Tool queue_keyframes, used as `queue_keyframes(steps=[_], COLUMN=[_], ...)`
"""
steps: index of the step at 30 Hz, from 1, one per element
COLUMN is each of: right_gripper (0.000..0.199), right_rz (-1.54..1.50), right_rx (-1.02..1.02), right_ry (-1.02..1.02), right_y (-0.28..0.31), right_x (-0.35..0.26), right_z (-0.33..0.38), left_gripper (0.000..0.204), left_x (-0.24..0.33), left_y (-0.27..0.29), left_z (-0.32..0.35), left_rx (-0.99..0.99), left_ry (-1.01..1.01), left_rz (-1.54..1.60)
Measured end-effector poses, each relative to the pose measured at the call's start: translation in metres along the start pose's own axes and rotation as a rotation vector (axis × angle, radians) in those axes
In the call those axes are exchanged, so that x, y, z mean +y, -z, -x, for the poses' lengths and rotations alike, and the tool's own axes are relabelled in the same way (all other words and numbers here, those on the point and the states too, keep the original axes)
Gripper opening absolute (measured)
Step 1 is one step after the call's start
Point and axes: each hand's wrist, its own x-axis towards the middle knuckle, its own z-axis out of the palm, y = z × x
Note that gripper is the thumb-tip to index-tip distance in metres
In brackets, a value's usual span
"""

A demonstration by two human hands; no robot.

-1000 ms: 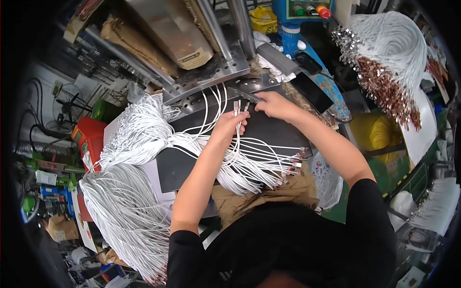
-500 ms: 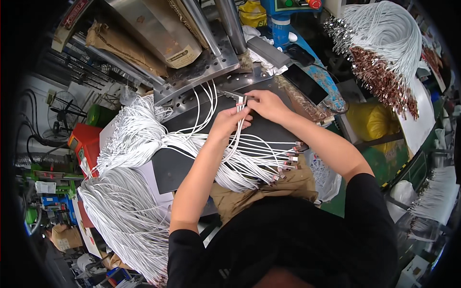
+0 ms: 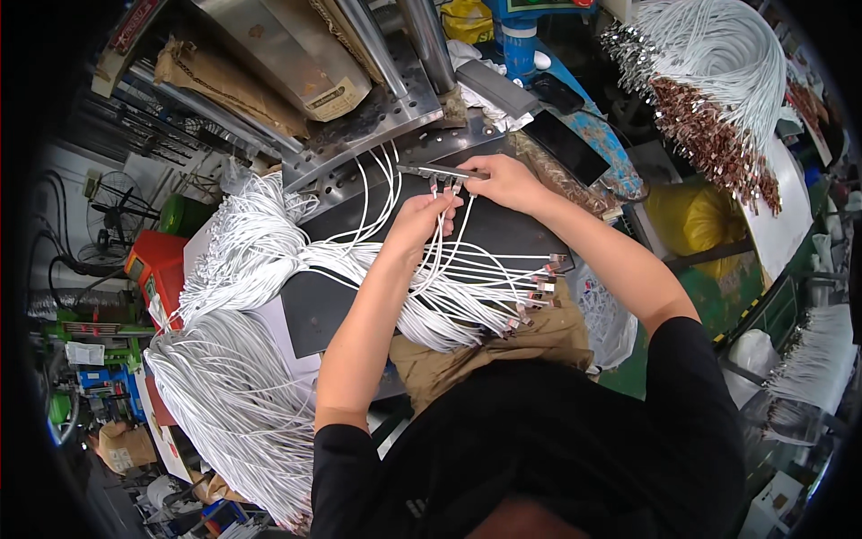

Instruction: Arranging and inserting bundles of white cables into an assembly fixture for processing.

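The left hand (image 3: 424, 218), its thumb and fingers pressed together, is pinching several thin white cables with small metal plug ends (image 3: 447, 189) above the far part of the flat, matte black board (image 3: 305, 319); the plug ends are pointing away from the person, just beside a slim, straight grey metal bar (image 3: 429, 170); whether they are touching it, I cannot tell. The right hand (image 3: 505, 183), above the far edge of the board, is pinching the right end of this bar between thumb and curled fingers; one white cable is running down from just under these fingers, and whether they are also gripping it, I cannot tell.

A thick spread of loose white cables (image 3: 449, 310) is lying across the board; its reddish and silvery connectors (image 3: 542, 287) are fanning out at the board's right edge. A gathered white cable bundle (image 3: 242, 238) is resting at the board's left side; a long, drooping hank of white cables (image 3: 224, 386) is hanging to the near left of the board. Beyond the board, a perforated steel plate (image 3: 359, 148) is standing below upright metal columns (image 3: 370, 40); a dark, rectangular phone-like slab (image 3: 567, 146) is lying to its far right; a crumpled brown cloth (image 3: 503, 355) is covering the area at the board's near side.
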Motion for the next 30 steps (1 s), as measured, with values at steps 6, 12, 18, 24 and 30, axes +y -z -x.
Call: queue_keyframes(steps=[6, 12, 18, 24, 30], right_gripper=[0.044, 0.042, 0.053, 0.039, 0.037], right_rz=[-0.095, -0.099, 0.101, -0.041, -0.098], right_rx=[-0.099, -0.164, -0.106, -0.127, -0.181], right_ry=[-0.072, -0.083, 0.041, -0.087, -0.074], right_y=[0.016, 0.015, 0.013, 0.017, 0.018], right_x=[-0.005, -0.021, -0.01, -0.005, -0.011], right_z=[0.001, 0.011, 0.012, 0.006, 0.003], left_gripper=[0.026, 0.023, 0.022, 0.023, 0.024], left_x=[0.001, -0.005, 0.003, 0.006, 0.004], left_y=[0.01, 0.018, 0.008, 0.026, 0.043], left_z=[0.002, -0.005, 0.002, 0.012, 0.009], left_rx=[0.076, -0.001, 0.025, 0.112, 0.063], left_ry=[0.019, 0.004, 0.015, 0.015, 0.067], left_rz=[-0.024, -0.189, -0.153, -0.082, -0.119])
